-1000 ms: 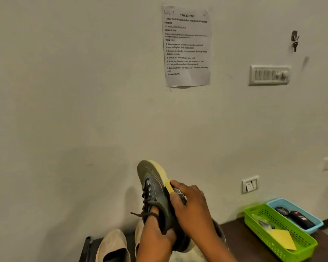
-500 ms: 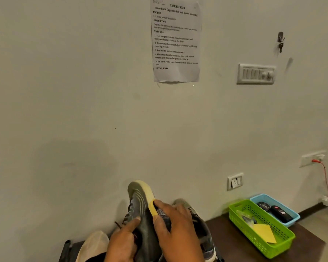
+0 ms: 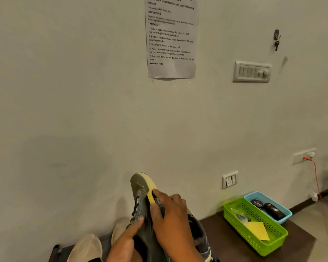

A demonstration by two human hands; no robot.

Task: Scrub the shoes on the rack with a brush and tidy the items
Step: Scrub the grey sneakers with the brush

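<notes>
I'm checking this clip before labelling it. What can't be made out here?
- Brush: the right hand covers all but a yellow end; bristles unseen.
- Dark shoe: heel hidden behind both hands and the bottom edge.
- Left hand: cut by the bottom edge.
- Green basket: clear packet's contents too small.
- Wall sheet: top cut off.

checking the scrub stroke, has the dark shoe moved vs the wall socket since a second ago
Yes. The dark shoe has dropped: its toe was level with the wall socket, fell below it, and now sits about level again, lower against the paper notice.
</notes>
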